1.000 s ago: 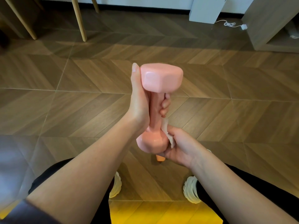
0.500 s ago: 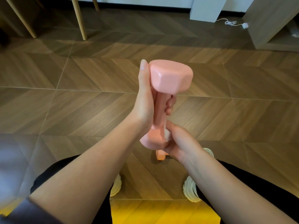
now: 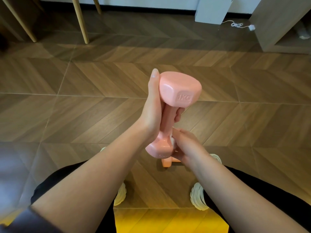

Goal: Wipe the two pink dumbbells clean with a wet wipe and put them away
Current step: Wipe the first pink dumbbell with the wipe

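Note:
My left hand (image 3: 154, 111) grips the handle of a pink dumbbell (image 3: 180, 91), held nearly upright over the floor, its far head tilted to the right. Against the near head, my right hand (image 3: 186, 147) presses a white wet wipe (image 3: 173, 140); only a small crumpled bit of the wipe shows between fingers and dumbbell. A second pink dumbbell (image 3: 166, 163) lies on the floor below, mostly hidden behind my right hand.
Wooden herringbone floor (image 3: 84, 106) all around. Light wooden furniture legs (image 3: 80, 21) stand at the back left. A white box (image 3: 212, 9) and a white cable (image 3: 239, 25) are at the back wall. A wooden cabinet (image 3: 277, 22) stands at the back right. My shoes (image 3: 200, 197) are below.
The dumbbell has shifted to the right and tilted, so the marked side of its far head now faces me. My right hand with the wipe has moved up along the near head.

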`<state>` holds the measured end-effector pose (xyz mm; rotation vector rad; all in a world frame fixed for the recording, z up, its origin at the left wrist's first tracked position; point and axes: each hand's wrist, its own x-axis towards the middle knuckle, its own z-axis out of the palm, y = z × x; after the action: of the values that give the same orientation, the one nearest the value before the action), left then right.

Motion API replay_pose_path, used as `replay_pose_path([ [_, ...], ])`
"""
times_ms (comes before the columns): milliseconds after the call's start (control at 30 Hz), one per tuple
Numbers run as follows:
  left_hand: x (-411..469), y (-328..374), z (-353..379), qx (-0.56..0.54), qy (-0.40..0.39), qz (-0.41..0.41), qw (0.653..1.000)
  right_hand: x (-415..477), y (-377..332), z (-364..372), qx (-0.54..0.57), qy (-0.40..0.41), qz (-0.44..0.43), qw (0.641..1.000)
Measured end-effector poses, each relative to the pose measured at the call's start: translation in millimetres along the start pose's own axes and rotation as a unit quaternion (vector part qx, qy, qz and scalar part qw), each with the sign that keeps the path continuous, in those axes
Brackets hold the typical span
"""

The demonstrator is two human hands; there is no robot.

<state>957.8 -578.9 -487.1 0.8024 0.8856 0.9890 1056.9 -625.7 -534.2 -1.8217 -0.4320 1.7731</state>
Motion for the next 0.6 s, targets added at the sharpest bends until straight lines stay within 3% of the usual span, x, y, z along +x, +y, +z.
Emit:
replay_pose_path([
  [133,1.9,2.1,-9.2,0.008,0.033,-0.040,0.999,1.1,-1.1,-11.5,-0.076,0.068,-0.124,0.987],
  [267,0.9,3.6,-19.8,0.023,0.075,-0.039,0.996,-0.4,-4.7,-23.6,-0.065,0.118,-0.200,0.970],
  [600,-0.4,5.5,-15.7,-0.050,0.079,-0.113,0.989,-2.0,-5.9,-17.6,-0.050,0.072,-0.206,0.975],
])
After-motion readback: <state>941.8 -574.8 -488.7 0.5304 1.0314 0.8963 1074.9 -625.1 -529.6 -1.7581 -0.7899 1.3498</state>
